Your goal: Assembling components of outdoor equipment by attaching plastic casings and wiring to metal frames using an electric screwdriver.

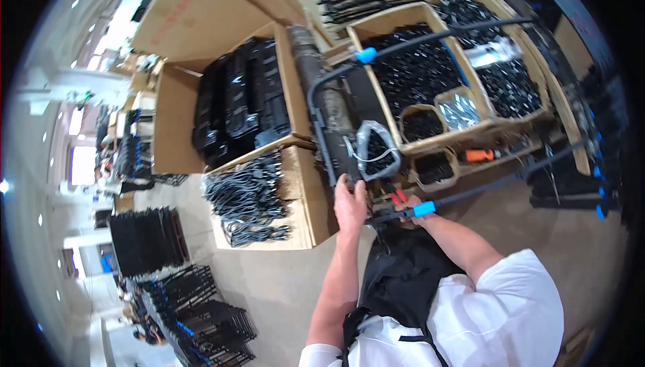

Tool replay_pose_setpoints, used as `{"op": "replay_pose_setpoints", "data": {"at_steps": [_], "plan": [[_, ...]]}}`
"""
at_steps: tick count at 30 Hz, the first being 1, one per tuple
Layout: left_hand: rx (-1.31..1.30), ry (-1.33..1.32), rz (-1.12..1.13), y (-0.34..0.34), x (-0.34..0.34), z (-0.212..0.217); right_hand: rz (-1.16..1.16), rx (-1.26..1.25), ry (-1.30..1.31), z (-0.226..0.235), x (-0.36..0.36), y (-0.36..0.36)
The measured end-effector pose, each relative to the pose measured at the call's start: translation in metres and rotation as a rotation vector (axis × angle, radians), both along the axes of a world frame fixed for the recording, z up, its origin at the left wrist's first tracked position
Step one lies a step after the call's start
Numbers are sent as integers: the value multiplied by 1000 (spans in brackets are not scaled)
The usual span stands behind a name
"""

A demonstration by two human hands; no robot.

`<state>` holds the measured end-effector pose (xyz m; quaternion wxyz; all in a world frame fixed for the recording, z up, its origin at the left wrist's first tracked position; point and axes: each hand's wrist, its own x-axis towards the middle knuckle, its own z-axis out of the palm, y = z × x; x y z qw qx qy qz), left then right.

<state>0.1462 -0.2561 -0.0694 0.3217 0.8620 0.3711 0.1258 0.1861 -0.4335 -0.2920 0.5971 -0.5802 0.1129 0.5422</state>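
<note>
A black bent tube frame (319, 122) with blue sleeves stretches across the workbench in front of me. My left hand (350, 207) is closed around the frame's near left part, thumb and fingertips pointing away from me. To its right, my right hand (411, 208) grips the near tube beside a bright blue sleeve (424, 208); its fingers are partly hidden. Red-handled pliers (398, 196) lie just beyond the right hand. A plastic-lined container (376, 149) of small black parts stands beyond my hands.
On the left, an open carton (178, 122) holds black moulded parts, and bundled grey cables (245, 196) lie on another box. Wooden bins (396, 122) of small black pieces fill the bench's right side, with an orange-handled tool (479, 155) near them. Stacked black frames (148, 239) stand on the floor.
</note>
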Motion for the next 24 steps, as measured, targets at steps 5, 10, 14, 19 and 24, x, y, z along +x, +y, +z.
{"op": "replay_pose_setpoints", "data": {"at_steps": [5, 10, 14, 19, 24], "plan": [[-22, -68, -103, 3, 14, 42, 5, -21, -132, -69, 5, -20], [339, -230, -83, 128, 8, 61, 203, -9, -371, -31, 17, -37], [583, -256, -64, 221, 63, 82, -32, -168, -189, -46, 19, -134], [784, 4, -117, 318, 93, 81, -51, -492, -296, 72, 9, -165], [767, 158, -309, 370, 107, 54, -196, -563, -274, 94, -34, -192]]}}
